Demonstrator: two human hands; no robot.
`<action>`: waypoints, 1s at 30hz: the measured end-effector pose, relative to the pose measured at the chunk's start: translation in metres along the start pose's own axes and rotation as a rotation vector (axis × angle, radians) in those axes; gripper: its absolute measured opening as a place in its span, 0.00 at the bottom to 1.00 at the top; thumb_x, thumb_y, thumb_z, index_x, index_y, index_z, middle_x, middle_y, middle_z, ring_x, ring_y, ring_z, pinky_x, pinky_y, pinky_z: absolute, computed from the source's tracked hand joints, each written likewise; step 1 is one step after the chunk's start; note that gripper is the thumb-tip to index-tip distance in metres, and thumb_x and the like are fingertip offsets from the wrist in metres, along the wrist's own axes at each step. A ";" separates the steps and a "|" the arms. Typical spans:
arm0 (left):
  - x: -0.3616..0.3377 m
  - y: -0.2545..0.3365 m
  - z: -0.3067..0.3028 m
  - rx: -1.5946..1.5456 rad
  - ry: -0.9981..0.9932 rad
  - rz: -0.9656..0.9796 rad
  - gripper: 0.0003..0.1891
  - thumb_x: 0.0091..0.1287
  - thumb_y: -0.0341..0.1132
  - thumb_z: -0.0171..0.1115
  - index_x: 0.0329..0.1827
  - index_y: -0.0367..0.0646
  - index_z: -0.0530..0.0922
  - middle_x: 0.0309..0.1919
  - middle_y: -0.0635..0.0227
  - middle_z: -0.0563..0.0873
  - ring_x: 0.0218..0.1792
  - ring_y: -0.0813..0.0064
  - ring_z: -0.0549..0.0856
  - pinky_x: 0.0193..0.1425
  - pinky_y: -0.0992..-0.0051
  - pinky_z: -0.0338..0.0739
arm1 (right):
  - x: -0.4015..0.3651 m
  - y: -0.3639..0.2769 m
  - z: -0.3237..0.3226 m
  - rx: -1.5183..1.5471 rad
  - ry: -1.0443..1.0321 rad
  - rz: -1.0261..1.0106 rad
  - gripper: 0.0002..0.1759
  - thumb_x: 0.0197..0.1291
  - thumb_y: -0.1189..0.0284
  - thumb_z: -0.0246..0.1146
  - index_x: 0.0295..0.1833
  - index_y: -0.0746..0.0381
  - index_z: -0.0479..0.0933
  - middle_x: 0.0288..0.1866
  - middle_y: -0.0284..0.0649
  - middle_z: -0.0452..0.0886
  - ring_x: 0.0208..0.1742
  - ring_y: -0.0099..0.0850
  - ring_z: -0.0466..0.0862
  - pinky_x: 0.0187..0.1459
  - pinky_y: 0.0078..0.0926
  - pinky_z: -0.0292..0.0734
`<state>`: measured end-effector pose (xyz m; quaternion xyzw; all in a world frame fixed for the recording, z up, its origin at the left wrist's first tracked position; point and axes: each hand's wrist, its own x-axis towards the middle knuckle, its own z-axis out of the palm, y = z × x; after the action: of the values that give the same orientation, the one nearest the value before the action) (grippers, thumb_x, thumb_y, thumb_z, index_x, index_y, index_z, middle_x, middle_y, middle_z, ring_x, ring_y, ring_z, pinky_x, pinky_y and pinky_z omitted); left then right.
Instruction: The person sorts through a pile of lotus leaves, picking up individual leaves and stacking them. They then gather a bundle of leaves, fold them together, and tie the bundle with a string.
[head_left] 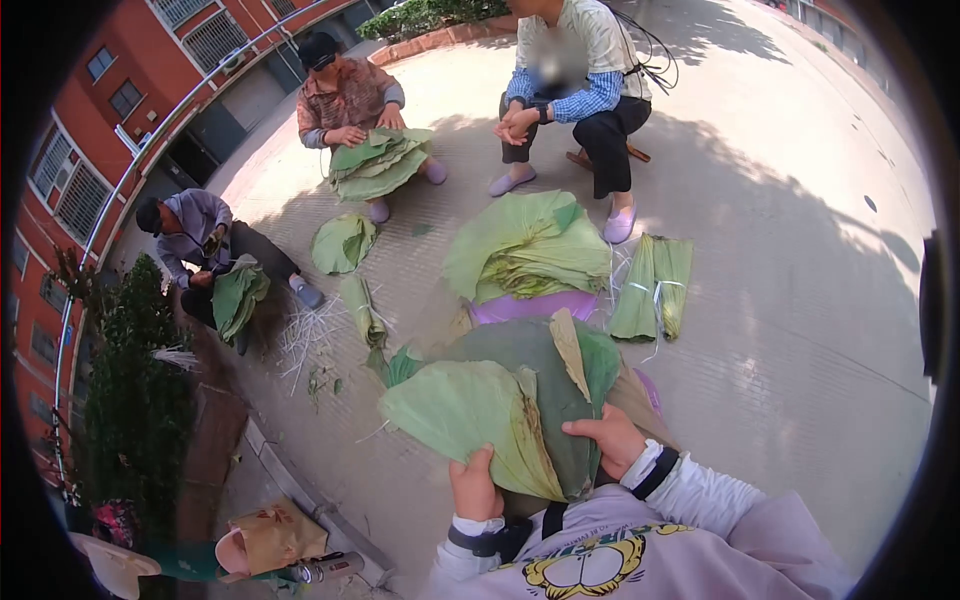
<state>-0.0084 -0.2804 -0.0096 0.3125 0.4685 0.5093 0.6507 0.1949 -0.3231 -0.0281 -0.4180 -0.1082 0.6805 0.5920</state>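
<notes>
Large lotus leaves (pixel 465 408), pale green with a browned edge, lie over my lap. My left hand (pixel 474 486) is closed on their near edge, thumb on top. My right hand (pixel 612 440) grips a darker grey-green leaf (pixel 560 450) in the same layered stack, with its thumb across the surface and the other fingers hidden beneath. A curled tan leaf edge (pixel 570 350) sticks up at the far side. Just ahead, a pile of lotus leaves (pixel 530 245) rests on a purple support (pixel 535 307).
Two tied leaf bundles (pixel 652 290) lie right of the pile; another bundle (pixel 362 308) and white strips (pixel 310 335) lie left. Three people sit facing me, one (pixel 360 100) with leaves on the lap. A paper bag (pixel 275 537) and a flask (pixel 330 567) stand near the kerb (pixel 310 500).
</notes>
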 end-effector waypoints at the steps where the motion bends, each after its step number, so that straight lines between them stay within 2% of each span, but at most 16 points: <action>1: -0.004 0.002 -0.002 0.050 0.004 -0.005 0.21 0.67 0.23 0.54 0.64 0.31 0.71 0.58 0.59 0.81 0.57 0.65 0.80 0.64 0.68 0.72 | 0.000 0.003 0.000 -0.092 0.014 -0.056 0.23 0.61 0.83 0.63 0.63 0.66 0.73 0.56 0.41 0.84 0.55 0.31 0.84 0.58 0.32 0.78; 3: -0.004 0.002 0.001 0.122 0.004 0.023 0.19 0.68 0.23 0.54 0.62 0.29 0.73 0.57 0.59 0.82 0.55 0.67 0.81 0.62 0.70 0.72 | 0.002 0.004 0.004 -0.295 0.062 -0.092 0.26 0.60 0.83 0.62 0.65 0.68 0.71 0.58 0.43 0.83 0.57 0.30 0.82 0.60 0.31 0.76; 6: -0.009 0.005 0.006 0.230 0.010 0.091 0.18 0.69 0.24 0.54 0.61 0.28 0.74 0.55 0.57 0.83 0.54 0.67 0.81 0.61 0.70 0.73 | 0.000 0.012 0.006 -0.924 0.174 -0.408 0.30 0.61 0.82 0.59 0.71 0.67 0.67 0.62 0.47 0.81 0.61 0.36 0.81 0.63 0.30 0.74; 9: -0.008 0.003 0.006 0.338 0.019 0.157 0.17 0.69 0.24 0.53 0.59 0.27 0.75 0.54 0.56 0.83 0.53 0.67 0.81 0.60 0.69 0.73 | -0.010 -0.001 0.024 -1.049 0.054 -0.431 0.34 0.61 0.80 0.57 0.75 0.62 0.64 0.65 0.52 0.77 0.64 0.44 0.79 0.66 0.31 0.71; 12: -0.007 -0.003 0.008 0.404 0.023 0.220 0.16 0.69 0.24 0.54 0.58 0.27 0.76 0.53 0.55 0.84 0.53 0.66 0.82 0.60 0.69 0.74 | -0.004 0.011 0.024 -1.234 0.035 -0.697 0.36 0.56 0.80 0.58 0.73 0.52 0.66 0.64 0.53 0.77 0.57 0.52 0.82 0.56 0.41 0.78; 14: -0.008 -0.004 0.011 0.442 -0.001 0.268 0.15 0.69 0.24 0.54 0.57 0.27 0.76 0.52 0.54 0.85 0.53 0.66 0.82 0.60 0.69 0.74 | -0.008 0.008 0.032 -1.373 0.035 -0.626 0.37 0.58 0.80 0.57 0.75 0.51 0.65 0.68 0.52 0.73 0.60 0.52 0.80 0.60 0.40 0.77; 15: -0.009 -0.004 0.010 0.477 -0.020 0.246 0.17 0.70 0.24 0.54 0.60 0.27 0.74 0.54 0.55 0.83 0.55 0.66 0.81 0.62 0.69 0.73 | -0.012 0.007 0.037 -1.439 0.030 -0.586 0.37 0.59 0.80 0.57 0.76 0.50 0.65 0.70 0.52 0.71 0.62 0.51 0.79 0.62 0.40 0.76; 17: -0.009 -0.002 0.010 0.541 -0.055 0.211 0.21 0.70 0.25 0.54 0.66 0.29 0.70 0.60 0.56 0.80 0.58 0.65 0.79 0.65 0.68 0.70 | -0.018 0.004 0.043 -1.489 0.002 -0.552 0.38 0.58 0.81 0.57 0.76 0.49 0.65 0.71 0.52 0.71 0.61 0.52 0.79 0.60 0.41 0.77; 21: -0.009 -0.007 0.007 0.564 0.006 0.360 0.12 0.70 0.27 0.55 0.52 0.28 0.79 0.47 0.52 0.86 0.48 0.61 0.84 0.56 0.66 0.75 | -0.010 -0.014 0.041 -1.354 -0.007 -0.520 0.38 0.57 0.83 0.56 0.75 0.51 0.65 0.70 0.52 0.71 0.62 0.52 0.79 0.62 0.39 0.75; 22: -0.009 -0.003 0.010 0.535 -0.002 0.357 0.12 0.70 0.28 0.55 0.51 0.29 0.79 0.45 0.51 0.87 0.46 0.59 0.85 0.54 0.65 0.76 | 0.001 -0.013 0.028 -1.200 -0.048 -0.682 0.33 0.60 0.81 0.55 0.73 0.56 0.66 0.66 0.54 0.75 0.60 0.52 0.80 0.61 0.39 0.76; 23: -0.006 -0.005 0.009 0.517 0.001 0.361 0.13 0.69 0.28 0.55 0.51 0.29 0.80 0.44 0.51 0.87 0.46 0.56 0.86 0.54 0.63 0.76 | 0.007 -0.015 0.023 -1.104 -0.014 -0.577 0.30 0.63 0.79 0.55 0.73 0.57 0.68 0.65 0.54 0.77 0.63 0.51 0.78 0.65 0.37 0.73; 24: -0.011 0.008 0.016 0.619 -0.052 0.392 0.17 0.69 0.25 0.53 0.59 0.27 0.75 0.54 0.53 0.84 0.54 0.63 0.82 0.61 0.67 0.74 | 0.012 -0.015 0.020 -1.018 -0.012 -0.576 0.29 0.66 0.77 0.56 0.73 0.56 0.68 0.64 0.54 0.78 0.64 0.50 0.78 0.65 0.36 0.72; 25: -0.008 0.004 0.015 0.638 -0.029 0.409 0.17 0.68 0.25 0.53 0.58 0.27 0.76 0.53 0.51 0.85 0.53 0.62 0.83 0.60 0.67 0.74 | 0.014 -0.018 0.021 -1.017 -0.007 -0.573 0.29 0.67 0.74 0.55 0.74 0.55 0.67 0.65 0.53 0.77 0.65 0.49 0.78 0.65 0.34 0.72; 26: 0.000 -0.012 0.005 0.604 -0.068 0.450 0.19 0.68 0.31 0.56 0.61 0.33 0.76 0.57 0.53 0.83 0.59 0.59 0.79 0.64 0.60 0.71 | 0.012 -0.020 0.026 -1.116 0.017 -0.613 0.29 0.68 0.69 0.57 0.75 0.53 0.66 0.67 0.52 0.76 0.63 0.48 0.80 0.61 0.36 0.76; 28: 0.013 -0.043 -0.017 0.569 -0.125 0.477 0.25 0.69 0.42 0.63 0.67 0.46 0.75 0.64 0.57 0.78 0.71 0.54 0.70 0.71 0.48 0.64 | -0.013 -0.032 0.058 -1.317 0.062 -0.534 0.30 0.68 0.61 0.59 0.75 0.49 0.66 0.70 0.53 0.72 0.59 0.50 0.82 0.55 0.40 0.80; 30: 0.002 -0.016 0.004 0.628 -0.054 0.517 0.17 0.69 0.31 0.56 0.59 0.35 0.78 0.54 0.51 0.84 0.57 0.51 0.80 0.61 0.57 0.72 | -0.019 -0.022 0.067 -1.471 0.019 -0.647 0.31 0.67 0.58 0.60 0.75 0.46 0.66 0.71 0.54 0.70 0.55 0.53 0.83 0.51 0.43 0.81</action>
<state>0.0017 -0.2826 -0.0232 0.6167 0.4900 0.4800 0.3864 0.1632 -0.3108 0.0359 -0.6547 -0.6395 0.2258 0.3337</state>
